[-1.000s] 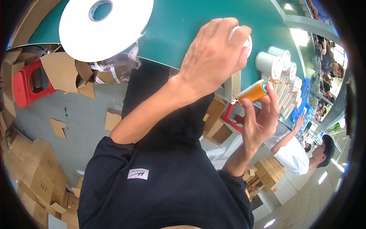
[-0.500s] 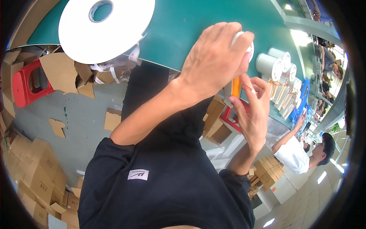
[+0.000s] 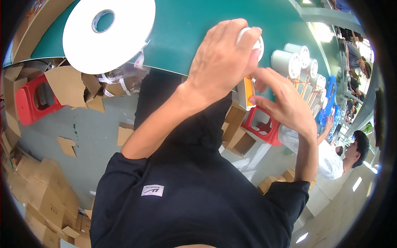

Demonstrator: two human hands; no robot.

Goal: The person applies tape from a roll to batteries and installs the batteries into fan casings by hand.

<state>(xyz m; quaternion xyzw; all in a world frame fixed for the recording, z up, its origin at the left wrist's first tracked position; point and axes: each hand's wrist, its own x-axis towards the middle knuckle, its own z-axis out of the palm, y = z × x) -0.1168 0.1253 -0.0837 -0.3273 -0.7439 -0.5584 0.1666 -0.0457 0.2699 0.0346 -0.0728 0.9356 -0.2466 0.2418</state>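
My left hand [image 3: 225, 60] is closed around a white round-ended piece [image 3: 259, 44], whose rim shows past the fingers. Below that hand juts a narrow white housing [image 3: 243, 94] with an orange face [image 3: 248, 90]; whether the two are one piece is hidden by my fingers. My right hand [image 3: 285, 97] is closed at the housing, thumb against the orange face and fingers bent behind its edge. To the right on the green table [image 3: 182, 45] stand several white cylinders [image 3: 285, 63], with orange wires [image 3: 300, 84] beside them.
A large white disc [image 3: 132, 25] with a tape roll [image 3: 103, 20] on it lies at the table's left. Blue trays [image 3: 329, 97] are at the right, near a co-worker in white [image 3: 326, 161]. Red stools [image 3: 264, 128] and cardboard boxes [image 3: 41, 186] stand on the floor.
Both hands and the held piece have shifted slightly left in view. My right hand has turned, its forearm swinging outward, and more of the orange-faced housing shows. The whole view has shifted a little.
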